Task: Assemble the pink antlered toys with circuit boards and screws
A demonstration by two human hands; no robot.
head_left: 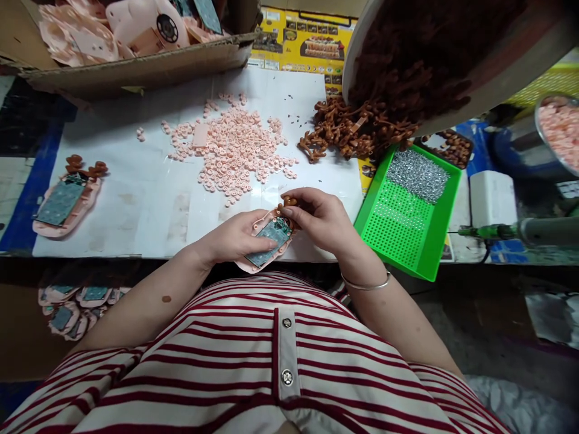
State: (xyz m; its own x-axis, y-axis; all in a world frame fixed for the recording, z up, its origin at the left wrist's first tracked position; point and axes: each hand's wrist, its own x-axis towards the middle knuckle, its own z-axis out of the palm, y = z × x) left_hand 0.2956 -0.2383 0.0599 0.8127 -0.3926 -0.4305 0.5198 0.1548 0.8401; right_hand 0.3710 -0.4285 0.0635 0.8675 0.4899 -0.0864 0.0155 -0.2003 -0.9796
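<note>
Beyond the hands [233,236] [326,220], yellow packaging [279,45], lettering [322,47] blurry

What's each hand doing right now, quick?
Left hand: closed, holding the pink shell with its grey-green board.
Right hand: closed, pinching the brown piece at the shell's end.

Shell [246,266]: one, pale pink plastic, elongated, open side up, set aslant, its lower end crossing the near edge of the surface [158,208] around mid-length. Circuit board [279,229]: one, blue-green, roughly rectangular, seated inside the shell. Brown piece [291,201]: one, glossy, partly hidden, at the shell's far end.
</note>
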